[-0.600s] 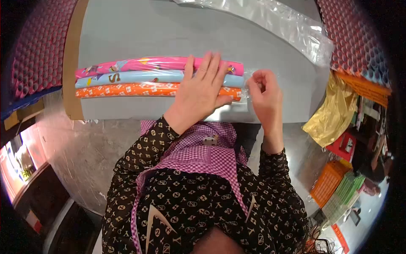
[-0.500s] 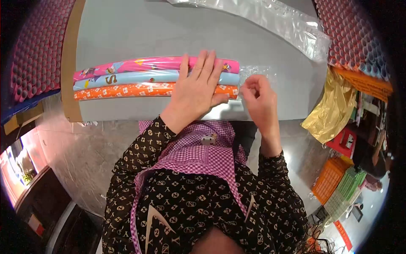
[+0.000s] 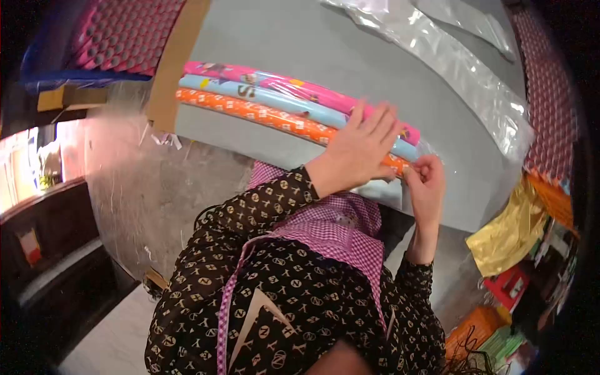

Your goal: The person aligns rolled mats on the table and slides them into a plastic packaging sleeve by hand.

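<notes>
Three rolls of wrapping paper lie side by side on the grey table inside a clear plastic sleeve: a pink roll (image 3: 319, 94), a light blue roll (image 3: 281, 99) and an orange roll with a white pattern (image 3: 262, 115). My left hand (image 3: 357, 150) rests across them near their right end, palm down with fingers stretched out. At that end, beside the orange roll, my right hand (image 3: 428, 184) has thumb and fingers pinched on the loose end of the clear plastic sleeve (image 3: 431, 150), partly hidden by the fingers.
Flat clear plastic sleeves (image 3: 462, 69) lie along the table's far right side. Stacked rolls (image 3: 125, 37) stand at the left behind a cardboard edge (image 3: 175, 69), and more stacked rolls (image 3: 550, 94) at the right. Gold film (image 3: 509, 231) hangs by the right corner.
The view has turned, so the table now slants down to the right. My right hand has closed in on the rolls' right end, while my left hand has slid nearer that end.
</notes>
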Demonstrator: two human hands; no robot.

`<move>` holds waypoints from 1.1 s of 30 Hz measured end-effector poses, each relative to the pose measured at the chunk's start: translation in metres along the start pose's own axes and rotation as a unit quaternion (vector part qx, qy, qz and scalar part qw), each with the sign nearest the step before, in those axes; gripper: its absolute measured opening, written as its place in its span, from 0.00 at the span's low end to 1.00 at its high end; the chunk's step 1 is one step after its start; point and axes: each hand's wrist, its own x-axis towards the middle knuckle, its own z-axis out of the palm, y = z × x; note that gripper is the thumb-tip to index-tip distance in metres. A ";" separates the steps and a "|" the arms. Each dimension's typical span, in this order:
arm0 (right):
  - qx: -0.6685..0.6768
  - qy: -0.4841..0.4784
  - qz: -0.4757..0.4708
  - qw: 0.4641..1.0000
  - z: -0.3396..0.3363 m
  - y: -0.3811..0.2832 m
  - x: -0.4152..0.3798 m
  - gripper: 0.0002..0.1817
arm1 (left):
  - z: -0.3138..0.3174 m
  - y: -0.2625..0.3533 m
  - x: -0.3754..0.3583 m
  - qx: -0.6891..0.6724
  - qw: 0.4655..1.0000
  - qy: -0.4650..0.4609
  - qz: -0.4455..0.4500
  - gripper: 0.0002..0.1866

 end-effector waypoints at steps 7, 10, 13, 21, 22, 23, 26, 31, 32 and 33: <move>0.018 -0.015 0.018 1.000 0.000 0.000 0.001 0.09 | 0.004 0.002 -0.006 -0.006 1.000 0.025 0.009 0.47; 0.018 -0.017 0.018 1.000 -0.004 -0.002 0.000 0.09 | 0.004 0.005 -0.006 -0.009 1.000 0.025 0.007 0.47; -0.003 -0.009 0.017 1.000 -0.008 0.000 0.000 0.09 | 0.007 0.007 -0.005 -0.009 1.000 0.024 0.011 0.46; -0.026 -0.003 -0.007 1.000 -0.008 0.005 0.002 0.09 | 0.012 0.009 -0.005 -0.002 1.000 0.029 0.009 0.46; -0.047 0.001 -0.012 0.999 -0.008 0.004 0.001 0.08 | 0.011 0.009 -0.004 -0.005 0.999 0.029 0.013 0.46; -0.050 0.009 -0.010 0.999 -0.007 0.007 0.002 0.08 | 0.012 0.007 -0.004 -0.006 1.000 0.025 0.006 0.47; -0.094 0.028 -0.085 0.992 -0.006 0.011 -0.001 0.08 | 0.007 0.007 -0.001 -0.026 0.999 0.021 0.009 0.48; -0.104 0.068 -0.074 0.990 -0.010 -0.007 -0.013 0.07 | 0.010 0.009 0.002 -0.001 1.000 0.014 0.022 0.50; -0.101 0.084 -0.097 0.987 -0.010 -0.011 -0.014 0.06 | 0.008 0.010 0.003 -0.001 1.000 0.017 0.017 0.48; -0.104 0.096 -0.093 0.986 -0.009 -0.012 -0.014 0.06 | 0.007 0.010 0.003 0.002 1.000 0.020 0.008 0.46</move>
